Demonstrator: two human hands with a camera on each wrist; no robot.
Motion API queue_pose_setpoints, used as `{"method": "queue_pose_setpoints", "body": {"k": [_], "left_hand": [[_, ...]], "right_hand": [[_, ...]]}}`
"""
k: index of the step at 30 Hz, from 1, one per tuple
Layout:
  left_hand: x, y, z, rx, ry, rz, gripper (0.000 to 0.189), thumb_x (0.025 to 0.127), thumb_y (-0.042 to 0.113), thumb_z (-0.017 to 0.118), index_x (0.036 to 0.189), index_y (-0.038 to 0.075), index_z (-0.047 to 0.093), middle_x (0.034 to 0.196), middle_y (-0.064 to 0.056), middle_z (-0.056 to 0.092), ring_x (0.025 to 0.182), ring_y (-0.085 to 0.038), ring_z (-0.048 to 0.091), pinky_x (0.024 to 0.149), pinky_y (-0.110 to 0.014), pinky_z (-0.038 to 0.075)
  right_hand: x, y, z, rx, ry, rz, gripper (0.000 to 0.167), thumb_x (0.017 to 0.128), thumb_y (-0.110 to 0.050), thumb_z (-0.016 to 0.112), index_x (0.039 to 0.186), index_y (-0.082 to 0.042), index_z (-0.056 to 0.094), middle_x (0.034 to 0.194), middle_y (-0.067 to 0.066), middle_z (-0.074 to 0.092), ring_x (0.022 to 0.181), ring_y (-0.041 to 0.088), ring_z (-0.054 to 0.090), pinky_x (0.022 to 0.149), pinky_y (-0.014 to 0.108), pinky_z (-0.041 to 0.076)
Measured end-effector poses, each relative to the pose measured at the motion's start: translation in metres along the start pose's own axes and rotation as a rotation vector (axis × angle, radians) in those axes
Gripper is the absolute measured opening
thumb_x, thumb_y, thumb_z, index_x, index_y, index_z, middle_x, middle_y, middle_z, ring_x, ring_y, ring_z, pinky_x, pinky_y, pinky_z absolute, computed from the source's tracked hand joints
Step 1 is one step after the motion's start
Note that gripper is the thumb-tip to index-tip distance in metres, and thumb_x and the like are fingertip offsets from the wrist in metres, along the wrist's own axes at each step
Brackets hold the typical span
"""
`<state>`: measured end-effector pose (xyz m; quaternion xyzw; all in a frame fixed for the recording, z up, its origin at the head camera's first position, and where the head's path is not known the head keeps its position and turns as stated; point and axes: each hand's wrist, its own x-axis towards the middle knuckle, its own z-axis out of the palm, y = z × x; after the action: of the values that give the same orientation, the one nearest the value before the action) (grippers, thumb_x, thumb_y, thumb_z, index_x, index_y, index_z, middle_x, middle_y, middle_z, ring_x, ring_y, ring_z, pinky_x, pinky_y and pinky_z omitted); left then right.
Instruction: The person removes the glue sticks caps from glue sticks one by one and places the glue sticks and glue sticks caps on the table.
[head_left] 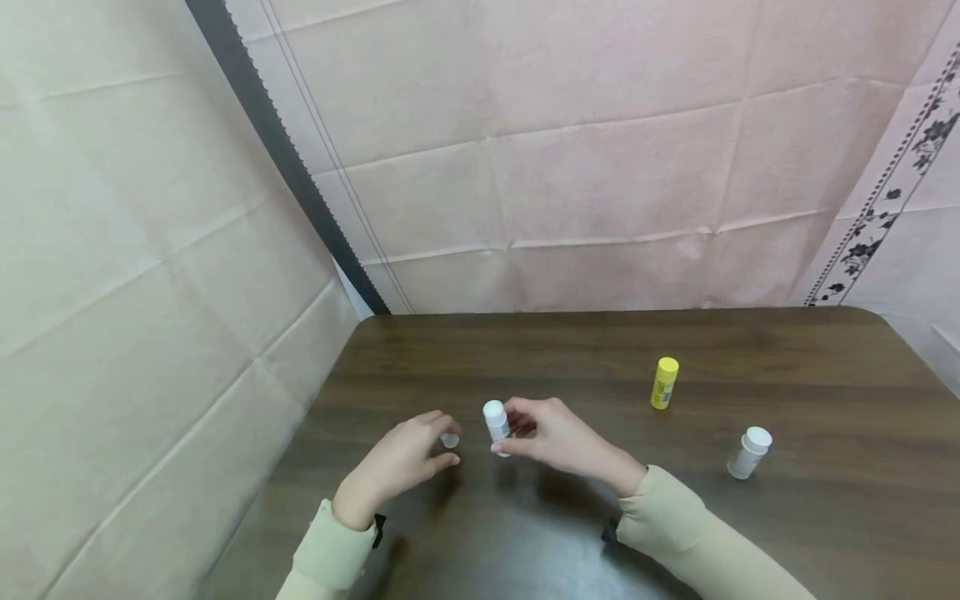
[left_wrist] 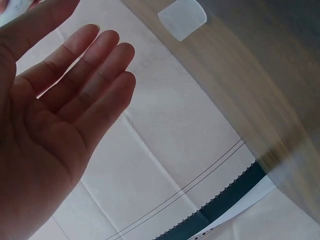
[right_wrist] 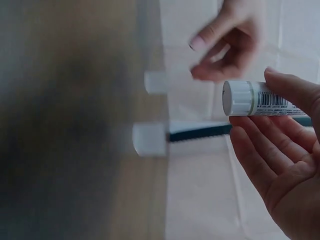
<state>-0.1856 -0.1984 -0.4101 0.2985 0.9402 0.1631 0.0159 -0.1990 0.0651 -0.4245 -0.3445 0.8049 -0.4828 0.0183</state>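
Note:
My right hand (head_left: 558, 437) pinches a white glue stick (head_left: 496, 419) between thumb and fingers, above the table and tilted, its white cap uppermost in the head view. The barcode label shows in the right wrist view, where the stick (right_wrist: 260, 99) lies across the fingers under the thumb. My left hand (head_left: 405, 457) is to the left, thumb and fingers apart and relaxed. A small white cap-like piece (head_left: 450, 440) shows by its fingertips; in the left wrist view this translucent piece (left_wrist: 183, 19) sits on the table, apart from the fingers. The right wrist view shows two blurred white pieces (right_wrist: 150, 139).
A yellow glue stick (head_left: 664, 383) stands toward the back right of the brown wooden table (head_left: 600, 342). Nearer the right side stands another white-capped stick (head_left: 750, 452). Pale cloth sheets (head_left: 585, 183) hang behind the table and along its left side.

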Motion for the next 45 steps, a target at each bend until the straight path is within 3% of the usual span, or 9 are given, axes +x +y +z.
{"method": "queue_pose_setpoints", "body": {"k": [12, 22, 31, 39, 45], "left_hand": [[-0.011, -0.002, 0.005, 0.042, 0.031, 0.006, 0.029, 0.087, 0.019, 0.08, 0.111, 0.008, 0.069, 0.106, -0.002, 0.068, 0.098, -0.023, 0.069, 0.082, -0.04, 0.055], [-0.017, -0.002, 0.004, 0.033, 0.034, -0.045, 0.027, 0.088, 0.02, 0.08, 0.108, 0.007, 0.07, 0.107, -0.001, 0.069, 0.099, -0.024, 0.069, 0.082, -0.041, 0.056], [-0.019, 0.001, 0.004, 0.04, 0.057, -0.04, 0.025, 0.087, 0.02, 0.081, 0.107, 0.007, 0.071, 0.104, -0.001, 0.069, 0.097, -0.024, 0.069, 0.08, -0.042, 0.056], [-0.024, 0.005, 0.001, 0.067, 0.074, -0.038, 0.023, 0.086, 0.02, 0.082, 0.104, 0.011, 0.071, 0.101, 0.003, 0.068, 0.093, -0.02, 0.068, 0.077, -0.038, 0.056], [-0.028, 0.006, 0.002, 0.069, 0.047, -0.031, 0.021, 0.086, 0.021, 0.082, 0.101, 0.012, 0.07, 0.099, 0.002, 0.069, 0.091, -0.019, 0.068, 0.075, -0.037, 0.056]], "right_hand": [[0.003, 0.009, 0.035, 0.02, -0.085, 0.061, 0.022, 0.086, -0.015, 0.081, 0.103, -0.011, 0.068, 0.09, -0.006, 0.073, 0.085, 0.005, 0.068, 0.079, 0.024, 0.055], [0.004, 0.014, 0.047, -0.059, -0.128, 0.033, 0.024, 0.086, -0.016, 0.082, 0.104, -0.009, 0.068, 0.093, -0.002, 0.074, 0.086, 0.005, 0.068, 0.078, 0.027, 0.055], [0.008, 0.017, 0.056, -0.127, -0.154, 0.032, 0.019, 0.086, -0.015, 0.082, 0.094, -0.016, 0.064, 0.092, -0.005, 0.073, 0.085, 0.003, 0.066, 0.075, 0.022, 0.053], [0.016, 0.017, 0.06, -0.095, -0.153, 0.04, 0.02, 0.086, -0.013, 0.081, 0.09, -0.016, 0.062, 0.089, -0.005, 0.074, 0.079, 0.0, 0.063, 0.072, 0.021, 0.05], [0.02, 0.019, 0.064, -0.055, -0.16, 0.039, 0.019, 0.087, -0.01, 0.08, 0.092, -0.015, 0.063, 0.093, -0.003, 0.075, 0.084, 0.001, 0.066, 0.074, 0.021, 0.052]]}}
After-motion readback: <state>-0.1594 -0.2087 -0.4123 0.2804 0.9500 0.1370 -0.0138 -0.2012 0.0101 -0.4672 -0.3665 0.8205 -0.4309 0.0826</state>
